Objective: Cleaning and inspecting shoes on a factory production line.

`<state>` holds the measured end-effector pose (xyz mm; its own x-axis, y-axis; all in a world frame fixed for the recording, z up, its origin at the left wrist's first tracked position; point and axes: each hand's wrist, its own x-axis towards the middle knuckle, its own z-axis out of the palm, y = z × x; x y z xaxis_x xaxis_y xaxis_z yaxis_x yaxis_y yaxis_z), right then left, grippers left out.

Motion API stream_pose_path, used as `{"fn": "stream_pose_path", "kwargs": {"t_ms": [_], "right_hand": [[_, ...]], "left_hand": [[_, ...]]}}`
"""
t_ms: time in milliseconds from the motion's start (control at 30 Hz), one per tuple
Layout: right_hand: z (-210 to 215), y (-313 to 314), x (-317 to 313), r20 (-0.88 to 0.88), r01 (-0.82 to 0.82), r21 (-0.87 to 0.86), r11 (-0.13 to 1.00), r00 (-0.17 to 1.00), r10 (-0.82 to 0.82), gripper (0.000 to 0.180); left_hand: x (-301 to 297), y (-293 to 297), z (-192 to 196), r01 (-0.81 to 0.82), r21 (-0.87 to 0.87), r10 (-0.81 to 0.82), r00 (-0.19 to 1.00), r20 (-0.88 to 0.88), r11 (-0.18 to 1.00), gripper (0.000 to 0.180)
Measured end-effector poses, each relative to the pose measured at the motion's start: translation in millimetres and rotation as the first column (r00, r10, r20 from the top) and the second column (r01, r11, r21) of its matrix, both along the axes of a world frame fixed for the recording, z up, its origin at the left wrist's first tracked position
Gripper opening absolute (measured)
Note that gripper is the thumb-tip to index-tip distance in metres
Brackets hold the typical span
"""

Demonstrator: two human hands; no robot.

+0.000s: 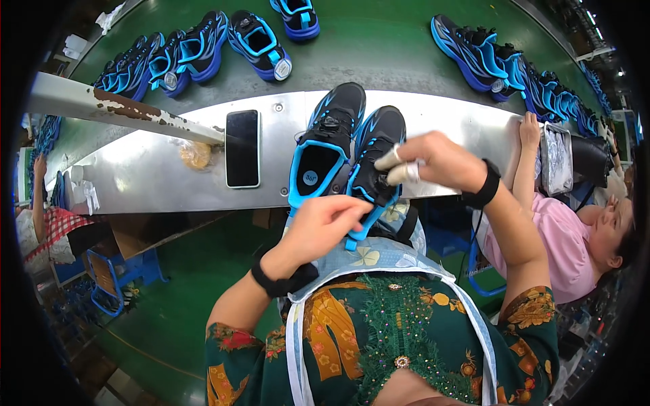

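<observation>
Two black sneakers with bright blue trim lie side by side in front of me, toes pointing away. The left sneaker [318,162] rests on the metal edge with its pale round insole mark showing. Over the right sneaker [384,128] both my hands are at work. My left hand [323,227] is closed, thumb and forefinger together at its collar. My right hand [437,162], with white covers on two fingers, has its bent fingertips at the tongue and lacing. Exactly what those fingertips grip is partly hidden.
A dark phone [243,149] lies on the metal ledge [291,108] beside a painted post [135,108]. Rows of similar sneakers [203,47] stand on the green belt [379,40], left and right. At my right sits a co-worker in pink [555,243], an arm on the ledge near a metal tray [557,162].
</observation>
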<state>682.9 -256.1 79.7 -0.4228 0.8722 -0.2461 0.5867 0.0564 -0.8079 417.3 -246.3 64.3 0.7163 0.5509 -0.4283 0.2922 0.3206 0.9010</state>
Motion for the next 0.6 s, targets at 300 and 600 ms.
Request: {"fn": "stream_pose_path", "kwargs": {"t_ms": [300, 600], "right_hand": [[-27, 68, -62, 0.206, -0.303, 0.472, 0.828, 0.951, 0.230, 0.043], [-22, 60, -37, -0.147, -0.214, 0.197, 0.957, 0.958, 0.245, 0.062]], "left_hand": [[-21, 65, -70, -0.202, 0.622, 0.464, 0.837, -0.292, 0.757, 0.018], [-1, 41, -2, -0.310, -0.145, 0.275, 0.936, -0.218, 0.940, 0.028]]}}
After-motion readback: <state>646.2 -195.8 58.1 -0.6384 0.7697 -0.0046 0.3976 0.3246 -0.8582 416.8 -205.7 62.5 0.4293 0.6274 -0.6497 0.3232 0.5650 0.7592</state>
